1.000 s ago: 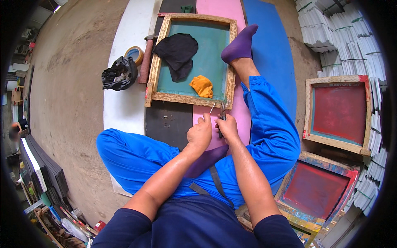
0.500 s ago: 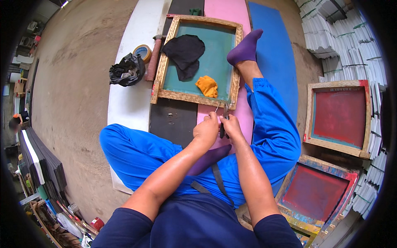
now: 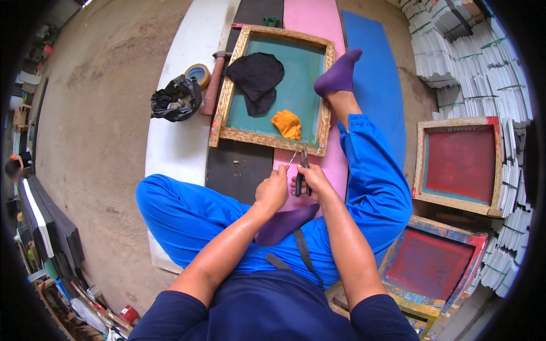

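My left hand [image 3: 273, 190] is closed around a thin, screwdriver-like metal tool [image 3: 292, 159] with a bit of red at its handle. Black-handled pliers [image 3: 304, 159] are gripped in my right hand [image 3: 315, 181], jaws pointing away from me. Both tool tips meet the near edge of a wooden screen frame [image 3: 256, 138] or lie just short of it; I cannot tell whether they touch. On the frame's green mesh [image 3: 301, 79] lie a black cloth [image 3: 256, 77] and a crumpled orange cloth [image 3: 287, 125].
A hammer [image 3: 213, 85] lies along the frame's left side, beside a tape roll [image 3: 197, 74] and a black plastic bag [image 3: 176, 98]. My socked foot [image 3: 338, 77] rests at its right. Two red-meshed frames [image 3: 459, 165] and stacked white sheets [image 3: 443, 51] stand right. Another person [image 3: 14, 165] is far left.
My hands have drawn slightly back toward me, still holding both tools. The pliers have shifted a little left and their jaws look closer together. The view has moved slightly.
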`<state>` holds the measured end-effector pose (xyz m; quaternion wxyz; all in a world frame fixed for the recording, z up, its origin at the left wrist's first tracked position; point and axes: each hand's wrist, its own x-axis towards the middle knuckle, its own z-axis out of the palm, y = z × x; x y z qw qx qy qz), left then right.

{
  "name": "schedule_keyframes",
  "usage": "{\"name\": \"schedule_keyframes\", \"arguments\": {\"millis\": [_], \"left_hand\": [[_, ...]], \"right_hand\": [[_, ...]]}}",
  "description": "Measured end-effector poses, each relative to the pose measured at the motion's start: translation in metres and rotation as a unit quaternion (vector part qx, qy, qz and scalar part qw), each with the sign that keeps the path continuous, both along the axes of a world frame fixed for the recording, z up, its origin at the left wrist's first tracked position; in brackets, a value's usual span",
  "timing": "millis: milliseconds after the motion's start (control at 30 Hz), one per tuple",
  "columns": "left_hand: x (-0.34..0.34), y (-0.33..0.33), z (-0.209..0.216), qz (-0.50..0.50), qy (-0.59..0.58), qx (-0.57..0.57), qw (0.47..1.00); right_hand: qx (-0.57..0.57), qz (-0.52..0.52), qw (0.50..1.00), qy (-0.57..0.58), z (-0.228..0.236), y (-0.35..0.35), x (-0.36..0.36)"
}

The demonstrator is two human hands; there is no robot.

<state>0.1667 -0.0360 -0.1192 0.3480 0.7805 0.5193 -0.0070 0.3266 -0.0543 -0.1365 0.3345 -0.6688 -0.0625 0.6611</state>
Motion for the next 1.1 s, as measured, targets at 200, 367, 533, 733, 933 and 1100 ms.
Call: {"name": "schedule_keyframes", "arguments": {"millis": [200, 367, 533, 733, 933, 1100], "left_hand": [[-0.006, 0.003, 0.003, -0.008, -0.006, -0.003, 1.0], [-0.009, 0.005, 0.005, -0.009, -0.013, -0.003, 1.0], [-0.014, 0.004, 0.008, 0.009, -0.038, -0.023, 0.999], [-0.028, 0.008, 0.012, 0.018, -0.042, -0.035, 0.998], [-0.035, 0.012, 0.012, 0.009, -0.046, -0.031, 0.998], [-0.039, 0.015, 0.011, 0.004, -0.054, -0.029, 0.998]], "right_hand": [[-0.007, -0.021, 0.999, 0.037, 0.0, 0.003, 0.002], [-0.018, -0.021, 0.999, 0.024, 0.003, 0.009, -0.001], [-0.01, -0.023, 0.999, -0.037, -0.009, 0.006, -0.011], [0.01, -0.04, 0.995, -0.086, -0.017, 0.007, -0.024], [0.025, -0.074, 0.985, -0.154, -0.026, 0.009, -0.037], [0.021, -0.089, 0.976, -0.196, -0.026, 0.012, -0.045]]}}
